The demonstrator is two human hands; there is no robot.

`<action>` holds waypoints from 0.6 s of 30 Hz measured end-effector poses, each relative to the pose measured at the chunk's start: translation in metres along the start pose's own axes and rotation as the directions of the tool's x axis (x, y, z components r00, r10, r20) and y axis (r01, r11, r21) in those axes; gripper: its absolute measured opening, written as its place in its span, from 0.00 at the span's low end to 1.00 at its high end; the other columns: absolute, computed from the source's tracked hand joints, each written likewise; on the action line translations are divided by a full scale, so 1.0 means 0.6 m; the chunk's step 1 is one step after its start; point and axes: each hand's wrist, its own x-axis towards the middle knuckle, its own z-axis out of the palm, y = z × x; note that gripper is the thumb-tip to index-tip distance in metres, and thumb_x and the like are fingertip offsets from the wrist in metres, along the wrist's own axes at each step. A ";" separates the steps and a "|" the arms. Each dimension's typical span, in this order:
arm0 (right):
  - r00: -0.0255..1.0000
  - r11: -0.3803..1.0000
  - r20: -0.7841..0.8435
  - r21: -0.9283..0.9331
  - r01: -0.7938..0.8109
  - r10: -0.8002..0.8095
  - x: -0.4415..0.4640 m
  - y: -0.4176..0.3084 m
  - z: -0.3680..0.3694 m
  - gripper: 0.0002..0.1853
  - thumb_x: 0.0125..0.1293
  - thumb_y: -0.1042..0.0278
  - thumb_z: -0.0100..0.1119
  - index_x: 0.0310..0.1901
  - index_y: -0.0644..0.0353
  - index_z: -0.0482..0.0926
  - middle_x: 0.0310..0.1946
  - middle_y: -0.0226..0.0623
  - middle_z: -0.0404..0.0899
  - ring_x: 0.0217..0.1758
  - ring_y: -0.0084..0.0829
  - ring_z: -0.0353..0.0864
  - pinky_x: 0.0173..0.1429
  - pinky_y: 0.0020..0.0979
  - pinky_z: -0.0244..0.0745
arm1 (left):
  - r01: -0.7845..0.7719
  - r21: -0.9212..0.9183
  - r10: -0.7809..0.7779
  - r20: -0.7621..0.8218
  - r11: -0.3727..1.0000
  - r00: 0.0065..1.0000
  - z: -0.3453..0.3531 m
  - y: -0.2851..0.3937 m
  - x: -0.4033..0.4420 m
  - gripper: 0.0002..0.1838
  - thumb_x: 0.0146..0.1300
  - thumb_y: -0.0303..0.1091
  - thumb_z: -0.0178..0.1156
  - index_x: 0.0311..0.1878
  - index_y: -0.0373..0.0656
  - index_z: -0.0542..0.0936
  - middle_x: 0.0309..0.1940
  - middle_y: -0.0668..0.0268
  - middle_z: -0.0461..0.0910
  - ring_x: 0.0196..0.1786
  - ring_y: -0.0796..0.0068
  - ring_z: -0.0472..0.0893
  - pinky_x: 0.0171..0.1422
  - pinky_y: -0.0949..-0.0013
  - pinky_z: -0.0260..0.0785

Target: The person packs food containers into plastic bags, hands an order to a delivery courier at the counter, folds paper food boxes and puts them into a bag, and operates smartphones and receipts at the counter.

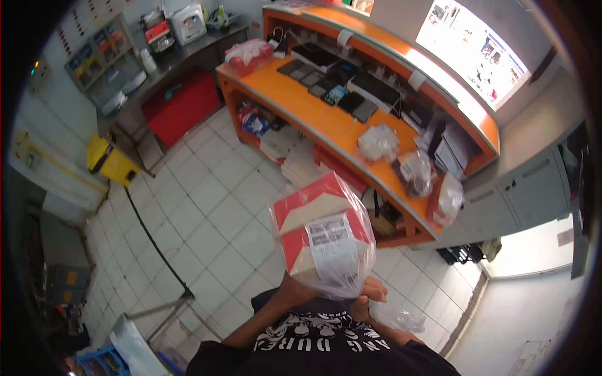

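Note:
In front of my chest are two red and cream takeaway boxes (295, 250), stacked inside a clear plastic bag (367, 233). A printed paper slip (333, 247) shows on the side facing me. My left hand (295, 289) supports the bagged boxes from the lower left; its fingers are mostly hidden behind them. At the lower right, my right hand (372, 292) is closed around the gathered neck of the bag. The loose bag end (398, 316) hangs out beyond that hand.
An orange counter (307, 106) holds several phones and tablets (337, 95), and wrapped packages (378, 143) sit on its right part. A red chest (182, 106), a yellow bin (111, 160) and a metal-framed stand (157, 313) are at the left. Grey cabinets (520, 194) stand right.

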 end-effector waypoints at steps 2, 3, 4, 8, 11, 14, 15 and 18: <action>1.000 0.998 -0.009 0.057 -0.026 0.027 0.071 0.081 0.003 0.12 0.72 0.64 0.51 0.32 0.62 0.72 0.19 0.35 0.62 0.19 0.35 0.61 0.25 0.39 0.53 | -0.014 0.117 0.022 -0.064 0.993 0.998 -0.005 -0.031 0.088 0.24 0.55 0.37 0.73 0.55 0.42 0.80 0.52 0.59 0.82 0.57 0.62 0.80 0.63 0.58 0.72; 0.998 0.998 0.010 0.036 -0.058 0.058 0.098 0.107 0.001 0.12 0.72 0.64 0.52 0.33 0.63 0.73 0.20 0.35 0.64 0.19 0.34 0.63 0.25 0.38 0.55 | 0.029 0.075 -0.026 -0.047 0.997 0.999 -0.013 -0.032 0.124 0.25 0.55 0.38 0.74 0.55 0.42 0.80 0.52 0.59 0.82 0.56 0.62 0.81 0.62 0.58 0.72; 0.997 0.998 0.031 0.013 -0.067 0.066 0.128 0.138 -0.002 0.11 0.72 0.65 0.52 0.34 0.63 0.73 0.20 0.36 0.66 0.18 0.34 0.65 0.25 0.38 0.57 | 0.050 0.034 -0.049 -0.030 0.998 0.998 -0.026 -0.032 0.171 0.25 0.55 0.38 0.74 0.56 0.41 0.79 0.52 0.59 0.82 0.56 0.62 0.81 0.61 0.58 0.73; 0.995 0.992 0.069 -0.107 -0.060 0.068 0.250 0.297 -0.022 0.09 0.72 0.67 0.53 0.38 0.65 0.75 0.20 0.39 0.75 0.17 0.34 0.71 0.23 0.35 0.66 | 0.075 -0.107 -0.069 0.058 0.991 0.996 -0.067 -0.071 0.369 0.40 0.52 0.43 0.76 0.64 0.36 0.69 0.58 0.52 0.76 0.59 0.57 0.78 0.65 0.58 0.69; 0.905 0.808 0.135 -0.516 -0.284 0.404 0.358 0.406 -0.039 0.07 0.71 0.67 0.55 0.38 0.61 0.79 0.24 0.44 0.79 0.22 0.42 0.79 0.30 0.39 0.73 | 0.152 -0.098 -0.137 0.141 0.984 0.981 -0.091 -0.138 0.534 0.40 0.59 0.46 0.70 0.68 0.35 0.64 0.62 0.48 0.72 0.63 0.52 0.75 0.69 0.58 0.66; 0.699 0.460 -0.162 -0.646 -0.609 0.697 0.521 0.513 -0.030 0.11 0.71 0.61 0.57 0.37 0.60 0.78 0.24 0.42 0.80 0.29 0.36 0.81 0.36 0.39 0.75 | 0.234 0.002 -0.214 0.415 0.972 0.884 -0.101 -0.173 0.667 0.35 0.65 0.47 0.64 0.69 0.39 0.65 0.62 0.49 0.72 0.65 0.55 0.74 0.69 0.58 0.66; 0.670 0.428 -0.241 -0.609 -0.668 0.702 0.571 0.542 -0.036 0.10 0.70 0.60 0.58 0.38 0.60 0.78 0.27 0.41 0.80 0.32 0.34 0.81 0.40 0.37 0.75 | 0.255 0.022 -0.229 0.519 0.967 0.823 -0.111 -0.174 0.717 0.33 0.67 0.47 0.63 0.69 0.41 0.66 0.61 0.51 0.73 0.65 0.57 0.73 0.68 0.58 0.66; 0.890 0.671 -0.273 -0.585 -0.456 0.366 0.667 0.642 -0.128 0.07 0.63 0.79 0.57 0.41 0.56 0.77 0.35 0.37 0.80 0.38 0.34 0.80 0.47 0.33 0.75 | 0.030 0.017 -0.031 0.826 0.999 0.563 -0.167 -0.121 0.889 0.33 0.66 0.49 0.63 0.70 0.45 0.67 0.62 0.53 0.74 0.66 0.57 0.73 0.66 0.58 0.69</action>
